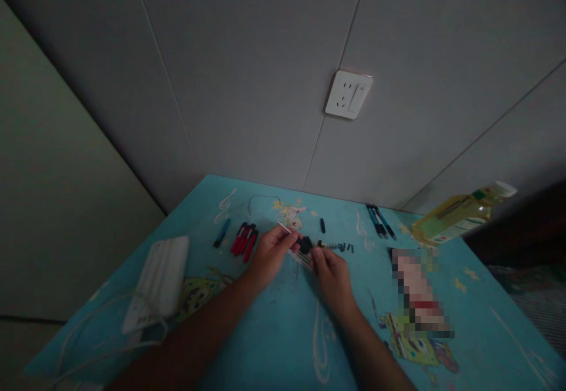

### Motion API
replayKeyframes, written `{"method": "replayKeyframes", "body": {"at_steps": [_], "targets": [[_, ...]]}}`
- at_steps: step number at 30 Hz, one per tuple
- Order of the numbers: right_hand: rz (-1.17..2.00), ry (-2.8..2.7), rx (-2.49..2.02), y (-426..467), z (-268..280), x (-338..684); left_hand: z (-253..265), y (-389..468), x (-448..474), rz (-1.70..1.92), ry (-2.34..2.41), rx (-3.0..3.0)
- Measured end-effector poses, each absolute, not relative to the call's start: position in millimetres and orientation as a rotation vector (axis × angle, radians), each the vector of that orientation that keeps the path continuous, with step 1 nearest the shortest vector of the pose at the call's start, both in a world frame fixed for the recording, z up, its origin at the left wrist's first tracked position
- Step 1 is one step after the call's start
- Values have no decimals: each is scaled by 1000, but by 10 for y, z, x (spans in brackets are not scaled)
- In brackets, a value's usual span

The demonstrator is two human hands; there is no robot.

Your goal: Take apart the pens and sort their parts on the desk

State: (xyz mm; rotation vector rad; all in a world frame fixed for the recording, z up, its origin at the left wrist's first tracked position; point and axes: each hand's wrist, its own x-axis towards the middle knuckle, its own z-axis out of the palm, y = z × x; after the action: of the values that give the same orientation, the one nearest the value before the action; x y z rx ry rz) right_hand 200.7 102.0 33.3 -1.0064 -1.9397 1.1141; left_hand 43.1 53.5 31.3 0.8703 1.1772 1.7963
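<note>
blue patterned table (265, 338), grey wall (247, 84), left hand (270, 254) pinching white stick (284, 227), right hand (333, 274) grip unclear

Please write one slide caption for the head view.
Left hand holds white rod; right hand close by, over a turquoise tabletop.

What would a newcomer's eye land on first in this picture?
Probably the vivid blue, cartoon-printed table, where the left hand and right hand work close together near the middle, the left gripping a thin white stick. Next come the red-and-black pens bunched just left of the hands, then the bottle of yellow liquid at the table's far right.
</note>
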Motion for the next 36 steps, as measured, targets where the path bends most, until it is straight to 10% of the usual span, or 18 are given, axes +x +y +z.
{"method": "replayKeyframes", "body": {"at_steps": [16, 36], "targets": [[1669, -1900, -705, 879, 411, 2008, 443, 459, 379, 1732, 1187, 947], [1274, -2058, -857, 944, 421, 2024, 452, 489, 341, 1932, 1314, 802]]}}
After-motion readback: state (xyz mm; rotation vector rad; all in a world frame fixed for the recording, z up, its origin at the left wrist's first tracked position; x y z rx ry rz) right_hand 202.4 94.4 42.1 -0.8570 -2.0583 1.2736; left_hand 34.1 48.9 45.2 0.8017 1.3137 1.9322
